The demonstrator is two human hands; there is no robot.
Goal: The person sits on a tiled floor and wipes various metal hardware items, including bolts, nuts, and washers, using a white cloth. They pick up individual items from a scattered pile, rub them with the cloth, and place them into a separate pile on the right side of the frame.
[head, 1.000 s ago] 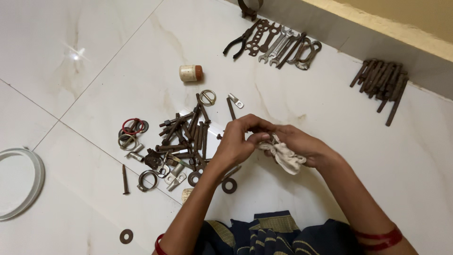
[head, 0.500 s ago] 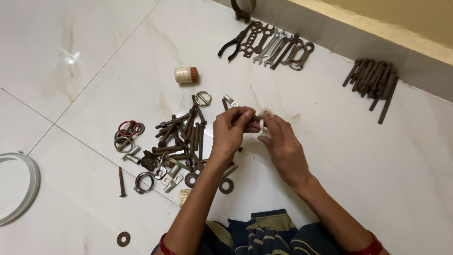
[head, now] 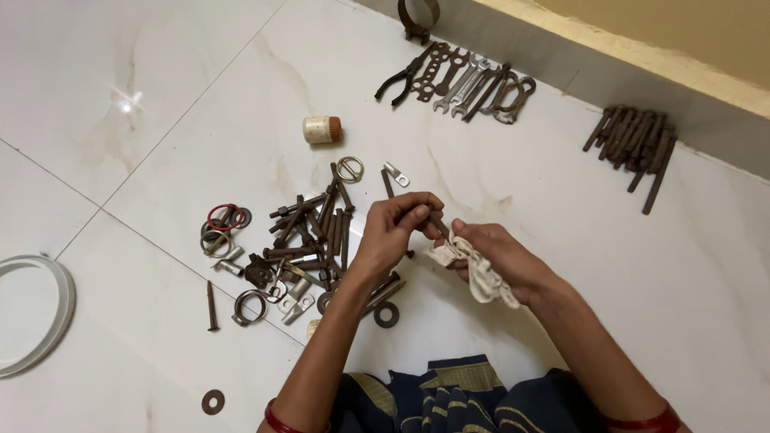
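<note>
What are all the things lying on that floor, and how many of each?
rusty dark bolts: a heap, too many to count, floor centre-left
grey wrenches with black pliers: one row, upper centre by the wall
dark rusty rods: one bundle, upper right
small white jar with brown lid: one, above the heap
red and grey rings: a few, left of the heap
white hoop: one, far left edge
dark flat washer: one, bottom left
left hand: pinches a dark bolt
right hand: holds a whitish rag
</note>
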